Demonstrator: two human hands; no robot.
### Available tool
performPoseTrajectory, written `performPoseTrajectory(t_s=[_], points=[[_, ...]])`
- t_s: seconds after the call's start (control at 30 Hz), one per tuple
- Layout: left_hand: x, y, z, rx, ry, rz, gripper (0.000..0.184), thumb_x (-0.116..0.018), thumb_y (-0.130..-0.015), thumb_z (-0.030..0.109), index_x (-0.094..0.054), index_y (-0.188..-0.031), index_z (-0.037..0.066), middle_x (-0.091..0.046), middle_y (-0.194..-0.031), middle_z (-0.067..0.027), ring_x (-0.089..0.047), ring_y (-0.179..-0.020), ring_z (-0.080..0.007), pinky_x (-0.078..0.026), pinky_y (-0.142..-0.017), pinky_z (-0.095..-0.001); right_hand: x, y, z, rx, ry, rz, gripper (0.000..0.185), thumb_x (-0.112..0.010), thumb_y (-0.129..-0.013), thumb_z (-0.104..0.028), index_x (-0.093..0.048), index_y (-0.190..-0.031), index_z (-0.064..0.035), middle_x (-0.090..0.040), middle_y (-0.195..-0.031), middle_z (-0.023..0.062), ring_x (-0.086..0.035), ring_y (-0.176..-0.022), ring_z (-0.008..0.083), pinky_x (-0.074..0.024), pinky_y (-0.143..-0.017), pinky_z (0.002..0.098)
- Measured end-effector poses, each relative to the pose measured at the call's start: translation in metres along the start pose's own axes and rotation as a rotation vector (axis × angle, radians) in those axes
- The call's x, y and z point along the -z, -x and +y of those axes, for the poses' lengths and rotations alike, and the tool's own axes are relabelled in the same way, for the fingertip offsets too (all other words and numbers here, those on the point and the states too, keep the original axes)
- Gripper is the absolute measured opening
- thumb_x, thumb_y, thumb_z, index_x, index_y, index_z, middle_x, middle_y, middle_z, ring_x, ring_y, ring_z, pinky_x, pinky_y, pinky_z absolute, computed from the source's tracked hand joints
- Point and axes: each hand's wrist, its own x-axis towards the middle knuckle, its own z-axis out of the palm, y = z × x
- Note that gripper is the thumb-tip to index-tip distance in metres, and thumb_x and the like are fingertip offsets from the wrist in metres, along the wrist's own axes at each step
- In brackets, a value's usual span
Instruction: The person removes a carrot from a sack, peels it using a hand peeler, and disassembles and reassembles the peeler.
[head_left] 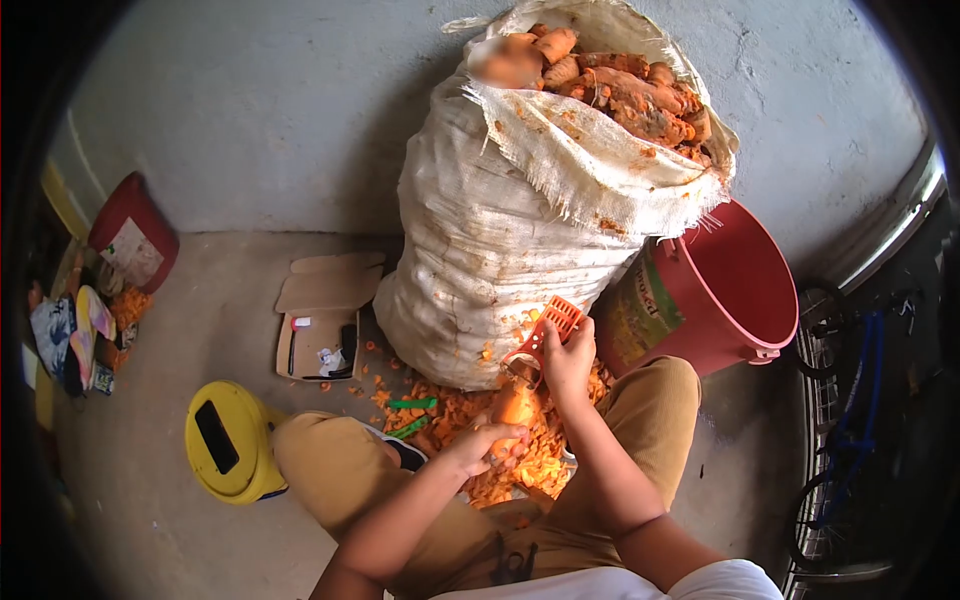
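My left hand (476, 449) is wrapped round the lower end of a thick orange carrot (516, 404), held upright between my knees. In my right hand (568, 366) is an orange plastic peeler (562, 314) with slots and holes. Its lower end lies at the carrot's top; whether the blade touches is too small to tell. Beneath the carrot spreads a heap of orange peelings (545, 470). Just in front of my hands stands a big white woven sack (480, 220), its open top filled with more rough carrots (640, 98).
A red bucket (735, 270) stands right of the sack. To the left are an open cardboard box (325, 285) and a yellow container (228, 445) with a dark phone on top. Green-handled tools (411, 404) lie by the peelings. A blue bicycle (850, 440) is far right.
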Motion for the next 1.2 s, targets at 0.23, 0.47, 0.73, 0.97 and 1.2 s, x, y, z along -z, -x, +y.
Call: performPoseTrajectory(t_s=[0.23,0.47,0.73,0.97,1.2], points=[[0.0,0.003,0.003,-0.038,-0.037,0.034,0.022,-0.059,-0.073,0.007,-0.046,-0.09,0.003,-0.051,-0.071,-0.007,-0.049,-0.056,-0.0115,-0.039,-0.04,-0.0232,-0.002,-0.015,0.017,0.018,0.189,0.143,0.024,-0.058,-0.077,-0.015,-0.044,-0.082,0.0044,-0.054,-0.073,0.017,-0.052,-0.06,0.0233,-0.0428,-0.058,0.0343],[0.003,0.023,0.007,-0.121,-0.007,-0.058,0.026,-0.059,-0.073,0.007,-0.045,-0.095,0.001,-0.051,-0.077,-0.0088,-0.049,-0.056,-0.012,-0.04,-0.042,-0.0235,0.077,-0.095,0.027,-0.101,-0.045,0.343,0.018,-0.054,-0.082,-0.014,-0.046,-0.084,0.0019,-0.055,-0.078,0.0104,-0.053,-0.063,0.0109,-0.0445,-0.052,0.0254],[0.004,0.01,-0.003,-0.112,0.1,0.009,0.021,-0.057,-0.074,0.009,-0.048,-0.092,0.004,-0.051,-0.075,-0.0086,-0.05,-0.057,-0.0123,-0.041,-0.043,-0.0248,0.008,0.007,-0.035,-0.111,-0.269,-0.098,0.017,-0.048,-0.085,-0.014,-0.042,-0.09,0.0008,-0.054,-0.082,0.0124,-0.055,-0.067,0.0186,-0.0458,-0.057,0.0294],[-0.006,0.005,-0.014,-0.183,0.08,0.051,0.02,-0.059,-0.073,0.008,-0.048,-0.088,0.003,-0.051,-0.071,-0.0055,-0.05,-0.055,-0.0122,-0.04,-0.043,-0.0235,-0.005,0.023,-0.02,0.063,0.098,0.133,0.019,-0.047,-0.084,-0.012,-0.038,-0.087,0.0042,-0.05,-0.075,0.0234,-0.051,-0.067,0.0363,-0.0398,-0.059,0.0404],[-0.015,0.028,-0.004,-0.189,-0.101,-0.102,0.024,-0.06,-0.071,0.008,-0.047,-0.089,0.001,-0.05,-0.07,-0.0066,-0.049,-0.055,-0.0118,-0.04,-0.044,-0.0232,0.048,-0.063,0.013,0.05,0.197,0.432,0.019,-0.047,-0.084,-0.013,-0.039,-0.081,0.0039,-0.051,-0.073,0.0181,-0.052,-0.06,0.027,-0.0414,-0.056,0.036]])
